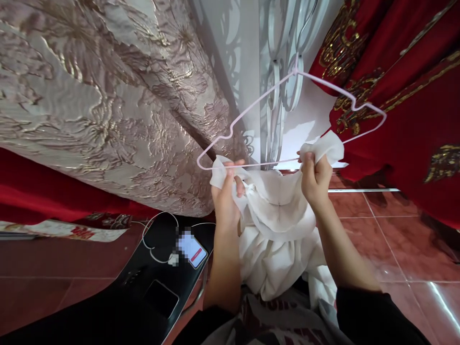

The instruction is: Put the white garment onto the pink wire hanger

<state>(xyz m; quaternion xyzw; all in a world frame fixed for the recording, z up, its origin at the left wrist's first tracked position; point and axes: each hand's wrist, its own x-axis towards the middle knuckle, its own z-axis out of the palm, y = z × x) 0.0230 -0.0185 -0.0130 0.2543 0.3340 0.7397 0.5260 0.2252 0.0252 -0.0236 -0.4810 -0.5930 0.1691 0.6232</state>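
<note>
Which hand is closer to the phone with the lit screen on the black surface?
Left. The left hand grips the white cloth right above the lit phone; the right hand holds the cloth's other corner, farther off on the opposite side.

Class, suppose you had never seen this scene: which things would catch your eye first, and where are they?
At the centre, the left hand and the right hand each pinch an edge of a white garment up against the bottom bar of a pale pink wire hanger. A big embossed beige-gold fabric fills the upper left, and red cloth with gold embroidery hangs at the right.
</note>
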